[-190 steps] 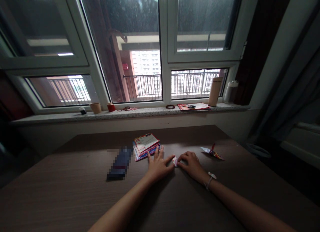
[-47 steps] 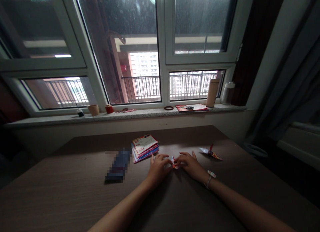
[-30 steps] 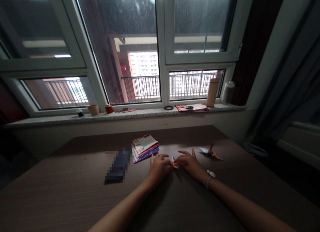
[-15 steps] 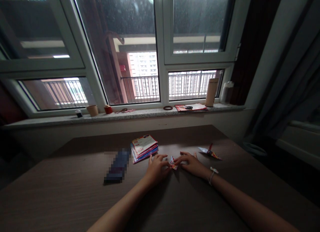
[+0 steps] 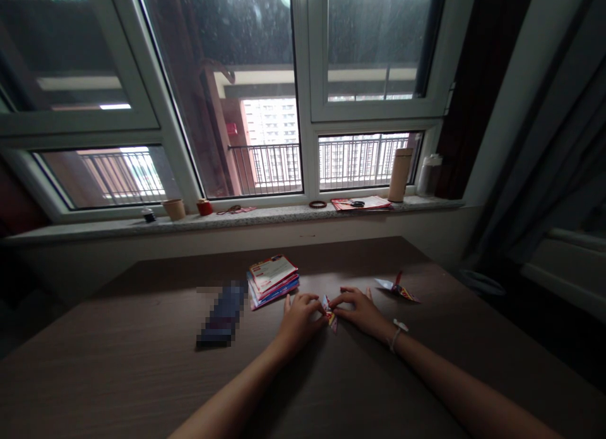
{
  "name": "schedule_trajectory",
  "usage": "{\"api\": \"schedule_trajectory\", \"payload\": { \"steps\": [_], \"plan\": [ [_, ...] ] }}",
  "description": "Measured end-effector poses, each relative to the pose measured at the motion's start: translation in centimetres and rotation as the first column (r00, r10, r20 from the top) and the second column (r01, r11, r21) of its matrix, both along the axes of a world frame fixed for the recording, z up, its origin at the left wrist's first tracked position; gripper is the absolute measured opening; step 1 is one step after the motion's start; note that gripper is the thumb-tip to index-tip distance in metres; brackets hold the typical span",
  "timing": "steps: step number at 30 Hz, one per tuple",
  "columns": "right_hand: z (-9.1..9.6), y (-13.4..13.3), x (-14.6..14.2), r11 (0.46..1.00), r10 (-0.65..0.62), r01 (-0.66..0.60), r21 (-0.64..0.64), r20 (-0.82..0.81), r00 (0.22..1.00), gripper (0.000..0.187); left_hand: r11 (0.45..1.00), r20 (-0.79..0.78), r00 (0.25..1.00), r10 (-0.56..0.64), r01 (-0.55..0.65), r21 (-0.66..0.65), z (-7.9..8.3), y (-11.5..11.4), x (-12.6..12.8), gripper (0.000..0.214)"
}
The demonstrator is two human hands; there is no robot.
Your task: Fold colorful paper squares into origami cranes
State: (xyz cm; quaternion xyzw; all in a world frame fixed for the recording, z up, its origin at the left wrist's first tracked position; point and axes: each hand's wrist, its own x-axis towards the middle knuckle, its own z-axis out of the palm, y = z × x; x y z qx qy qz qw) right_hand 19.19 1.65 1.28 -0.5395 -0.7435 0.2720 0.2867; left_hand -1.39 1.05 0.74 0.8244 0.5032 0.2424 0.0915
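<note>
A small piece of folded paper, white, red and yellow, is held just above the brown table between my two hands. My left hand pinches its left side with thumb and fingers. On the other side, the fingertips of my right hand close on its right edge; a white bracelet is on that wrist. Farther right lies a folded paper crane with a pale wing and a patterned one. To the left of my hands sits a stack of printed paper sheets.
A dark blurred rectangular object lies left of the stack. Along the windowsill stand a paper cup, a red spool, a dark ring-shaped band, scissors on papers, a tan flask and a clear bottle.
The folded paper has turned, and its lower point now reaches closer to me. Both hands have shifted slightly, with their fingers still on it. The crane and the stack have not moved.
</note>
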Motion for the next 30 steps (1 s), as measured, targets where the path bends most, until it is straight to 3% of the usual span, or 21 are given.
{"api": "schedule_trajectory", "payload": {
  "steps": [9, 16, 22, 30],
  "plan": [
    [0.0, -0.3, -0.1, 0.995, 0.054, -0.056, 0.087, 0.023, 0.998, 0.014, 0.999, -0.012, 1.0, -0.021, 0.021, 0.046, 0.4, -0.2, 0.0, 0.011],
    [1.2, -1.0, 0.3, 0.94, 0.16, -0.218, 0.263, 0.225, 0.961, 0.014, 0.995, -0.078, 0.996, -0.036, 0.043, 0.092, 0.6, -0.3, 0.0, 0.01],
    [1.4, -0.9, 1.0, 0.963, 0.095, -0.164, 0.214, 0.3, 0.949, 0.016, 0.992, -0.126, 0.992, -0.026, 0.041, 0.118, 0.7, -0.6, 0.1, 0.013],
    [0.6, -0.9, 0.8, 0.983, 0.05, -0.092, 0.16, 0.249, 0.967, 0.028, 0.997, -0.149, 0.989, 0.02, -0.009, 0.075, 0.8, -0.8, -0.5, 0.015]
  ]
}}
